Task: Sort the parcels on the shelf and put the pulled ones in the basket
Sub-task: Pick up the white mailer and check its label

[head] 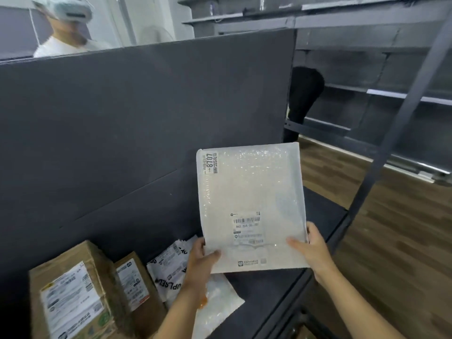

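White and padded, a bubble mailer is held upright in both hands just above the dark shelf, its printed label and barcode facing the camera and the number 8707 printed along its upper left corner. The left hand grips the lower left corner, thumb pressed on the front and fingers out of sight behind; the right hand pinches the lower right edge the same way, thumb across the front. Under the left forearm a second bubble mailer lies flat on the shelf board. Left of it a white poly bag with black lettering leans against a small cardboard box, and beside that stands a large cardboard box, both boxes with white labels showing. A dark grey back panel rises behind the parcels. To the right lies wood-pattern floor, with grey metal racking beyond. Over the panel's top edge, at far left, another person in a white top wears a headset.
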Tool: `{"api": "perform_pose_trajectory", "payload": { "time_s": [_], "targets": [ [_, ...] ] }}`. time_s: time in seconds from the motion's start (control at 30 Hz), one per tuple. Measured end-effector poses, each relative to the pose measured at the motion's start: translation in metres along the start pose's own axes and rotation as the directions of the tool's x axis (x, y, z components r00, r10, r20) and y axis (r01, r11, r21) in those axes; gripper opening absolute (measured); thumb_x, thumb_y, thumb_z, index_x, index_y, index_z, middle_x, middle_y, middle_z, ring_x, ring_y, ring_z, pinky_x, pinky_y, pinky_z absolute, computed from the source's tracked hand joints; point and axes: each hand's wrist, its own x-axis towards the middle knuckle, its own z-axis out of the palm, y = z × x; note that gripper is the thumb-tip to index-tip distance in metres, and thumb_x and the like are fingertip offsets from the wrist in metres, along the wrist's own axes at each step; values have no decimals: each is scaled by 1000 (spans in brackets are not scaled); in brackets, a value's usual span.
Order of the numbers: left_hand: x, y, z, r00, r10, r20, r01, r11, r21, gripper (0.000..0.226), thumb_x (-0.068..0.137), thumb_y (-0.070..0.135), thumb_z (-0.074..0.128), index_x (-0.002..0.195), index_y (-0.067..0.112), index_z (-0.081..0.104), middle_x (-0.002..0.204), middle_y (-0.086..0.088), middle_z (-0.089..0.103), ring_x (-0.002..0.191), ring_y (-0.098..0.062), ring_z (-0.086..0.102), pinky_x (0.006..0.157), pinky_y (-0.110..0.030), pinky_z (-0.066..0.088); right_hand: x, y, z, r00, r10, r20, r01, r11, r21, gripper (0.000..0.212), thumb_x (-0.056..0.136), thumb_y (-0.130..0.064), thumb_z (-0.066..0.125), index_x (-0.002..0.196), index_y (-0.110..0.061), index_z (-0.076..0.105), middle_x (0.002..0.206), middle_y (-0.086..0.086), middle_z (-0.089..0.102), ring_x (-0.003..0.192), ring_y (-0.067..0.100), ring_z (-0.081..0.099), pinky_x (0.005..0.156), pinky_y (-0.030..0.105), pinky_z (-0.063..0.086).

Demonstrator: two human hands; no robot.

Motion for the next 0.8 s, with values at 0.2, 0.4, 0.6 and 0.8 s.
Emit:
{"api": "perform_pose_trajectory", "payload": {
  "time_s": [0.2,0.4,0.6,0.8],
  "targets": [
    [-37,24,-24,996,70,-59,-67,996,58,24,88,1,58,102,18,50,102,-4,63,89,-14,61,60,-18,50,-18,-19,15,996,-74,56,74,997,-5,24,87,-7,64,104,-20,53,102,0,65,88,15,64,68,27,52],
    [-107,50,-16,912,369,-181,-323,916,239,27,89,9,58,101,30,45,99,5,64,87,-11,65,69,-31,58,-18,-31,46,994,6,113,-2,999,-39,25,95,-8,51,118,-16,47,103,-7,57,93,12,55,77,26,44],
    [-157,58,15,801,566,-198,-454,788,417,40,91,21,53,111,49,35,106,23,55,97,-2,56,79,-25,49,-21,-31,67,967,96,237,-86,995,-53,35,98,-15,48,132,-10,48,121,5,63,109,21,61,96,39,49],
    [-132,57,-12,790,550,-272,-369,780,506,34,92,29,54,120,40,37,95,18,59,82,-8,62,69,-31,54,-33,-43,55,998,-18,61,14,998,66,40,93,-15,57,131,-19,48,124,-1,56,104,17,56,85,32,46]
  ]
}}
